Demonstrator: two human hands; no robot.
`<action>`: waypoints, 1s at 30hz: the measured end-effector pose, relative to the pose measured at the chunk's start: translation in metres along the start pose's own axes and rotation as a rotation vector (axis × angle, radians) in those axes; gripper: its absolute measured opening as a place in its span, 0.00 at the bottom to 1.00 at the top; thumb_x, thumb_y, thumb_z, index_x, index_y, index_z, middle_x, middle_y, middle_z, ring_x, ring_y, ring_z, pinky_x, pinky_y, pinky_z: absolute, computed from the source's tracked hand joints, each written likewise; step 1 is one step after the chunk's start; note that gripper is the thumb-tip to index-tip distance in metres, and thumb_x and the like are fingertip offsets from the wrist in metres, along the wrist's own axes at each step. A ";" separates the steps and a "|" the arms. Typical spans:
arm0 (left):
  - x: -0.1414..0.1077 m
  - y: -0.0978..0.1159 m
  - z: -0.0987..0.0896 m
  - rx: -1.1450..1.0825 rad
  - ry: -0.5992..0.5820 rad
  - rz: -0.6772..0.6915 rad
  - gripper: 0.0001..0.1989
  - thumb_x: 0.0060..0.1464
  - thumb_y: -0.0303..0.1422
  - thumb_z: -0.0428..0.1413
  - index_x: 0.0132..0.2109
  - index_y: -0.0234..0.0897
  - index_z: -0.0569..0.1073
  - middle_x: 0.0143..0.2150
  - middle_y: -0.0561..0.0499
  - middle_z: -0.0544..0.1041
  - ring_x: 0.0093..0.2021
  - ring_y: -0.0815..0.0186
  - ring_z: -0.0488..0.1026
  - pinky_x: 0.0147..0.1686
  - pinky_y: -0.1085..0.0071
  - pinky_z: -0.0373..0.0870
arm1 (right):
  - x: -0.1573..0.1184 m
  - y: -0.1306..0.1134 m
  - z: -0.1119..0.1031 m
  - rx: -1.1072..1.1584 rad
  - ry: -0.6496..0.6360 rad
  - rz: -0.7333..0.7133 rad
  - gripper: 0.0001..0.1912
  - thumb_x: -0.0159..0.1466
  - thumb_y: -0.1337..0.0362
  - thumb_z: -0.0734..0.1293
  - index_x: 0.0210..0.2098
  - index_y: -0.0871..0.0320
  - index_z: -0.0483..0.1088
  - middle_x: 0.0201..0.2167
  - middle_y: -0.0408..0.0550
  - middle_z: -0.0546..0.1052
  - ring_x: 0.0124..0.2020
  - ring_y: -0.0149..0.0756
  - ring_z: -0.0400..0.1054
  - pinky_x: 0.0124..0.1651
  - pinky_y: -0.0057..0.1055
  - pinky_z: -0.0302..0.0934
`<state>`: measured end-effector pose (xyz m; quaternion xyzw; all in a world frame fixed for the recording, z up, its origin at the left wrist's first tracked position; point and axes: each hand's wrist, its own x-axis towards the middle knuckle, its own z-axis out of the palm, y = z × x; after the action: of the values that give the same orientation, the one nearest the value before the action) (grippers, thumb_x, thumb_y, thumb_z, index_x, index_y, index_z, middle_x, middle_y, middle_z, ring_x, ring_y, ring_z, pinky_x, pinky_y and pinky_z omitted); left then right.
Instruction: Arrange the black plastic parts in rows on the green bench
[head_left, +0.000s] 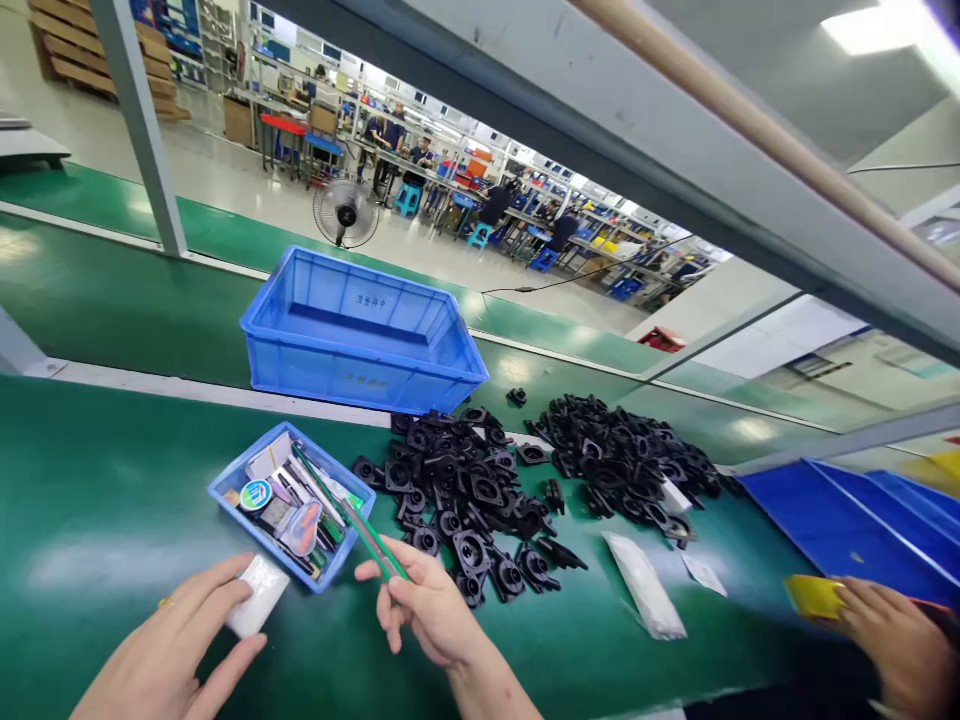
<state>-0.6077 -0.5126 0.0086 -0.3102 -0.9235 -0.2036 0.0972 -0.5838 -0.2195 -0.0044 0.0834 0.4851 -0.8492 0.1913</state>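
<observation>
Fingers of the right hand [435,605] pinch a long, slim green tool with a dark strip along its length [367,535], which slants up and leftward so that its far end is over a small rectangular blue plastic tray [238,462]. The tool is straight and narrow, its green edges bright beside the darker middle. Just in front of the tray is a small, blocky white packet [259,597], pale and slightly creased; whether it touches the tray is hard to tell. Counted, there is one green tool, one white packet, one tray, one large open blue plastic crate [360,375] beyond the tray, and one long translucent white plastic bag [645,588] well to the tray's right. Two heaps of black moulded plastic parts also spread to its right, a nearer heap [487,490] and a farther heap [637,455], too jumbled to count piece by piece. Inside the tray are one round lid in white, blue and green [256,494], one clear case with orange pieces [302,528] and several pens. The right thumb and index finger are closed on the tool, the other fingers loosely curled and apart. The left hand [169,635] has thumb and fingers parted by about the packet's breadth, gripping it at its edges. Far right of the tray, a co-worker's hand [892,630] is at a yellow object [814,598].
</observation>
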 end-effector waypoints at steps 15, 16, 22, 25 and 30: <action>0.011 0.018 -0.018 -0.079 0.055 0.013 0.11 0.55 0.38 0.53 0.44 0.40 0.69 0.50 0.47 0.71 0.47 0.61 0.72 0.44 0.70 0.72 | 0.001 0.030 0.020 0.091 0.028 -0.016 0.20 0.58 0.61 0.68 0.49 0.60 0.69 0.31 0.49 0.71 0.15 0.16 0.43 0.13 0.17 0.33; 0.012 0.019 -0.018 -0.085 0.053 0.013 0.10 0.55 0.38 0.53 0.44 0.40 0.68 0.50 0.47 0.71 0.47 0.61 0.72 0.44 0.70 0.72 | 0.002 0.032 0.020 0.081 0.040 -0.013 0.19 0.58 0.61 0.68 0.48 0.61 0.69 0.30 0.48 0.71 0.15 0.16 0.42 0.13 0.17 0.32; 0.013 0.021 -0.020 -0.108 0.003 -0.014 0.09 0.55 0.36 0.53 0.43 0.40 0.66 0.51 0.46 0.70 0.48 0.61 0.70 0.43 0.69 0.72 | 0.002 0.033 0.021 0.070 0.085 0.006 0.19 0.57 0.59 0.69 0.46 0.61 0.70 0.26 0.46 0.71 0.13 0.14 0.42 0.13 0.16 0.31; 0.016 0.022 -0.025 -0.140 -0.049 -0.053 0.08 0.56 0.36 0.52 0.42 0.40 0.65 0.51 0.45 0.68 0.47 0.61 0.70 0.42 0.69 0.72 | 0.000 0.031 0.022 0.086 0.085 0.017 0.19 0.57 0.59 0.69 0.45 0.62 0.70 0.25 0.46 0.71 0.13 0.14 0.42 0.13 0.16 0.31; 0.026 0.022 -0.040 -0.184 -0.235 -0.115 0.06 0.54 0.35 0.52 0.39 0.41 0.63 0.50 0.47 0.65 0.39 0.63 0.72 0.30 0.71 0.71 | -0.002 0.030 0.018 0.147 0.072 0.027 0.17 0.58 0.58 0.69 0.43 0.61 0.68 0.26 0.45 0.71 0.12 0.14 0.43 0.12 0.15 0.33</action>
<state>-0.6125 -0.5007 0.0592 -0.2862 -0.9222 -0.2547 -0.0521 -0.5689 -0.2481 -0.0182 0.1342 0.4267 -0.8764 0.1784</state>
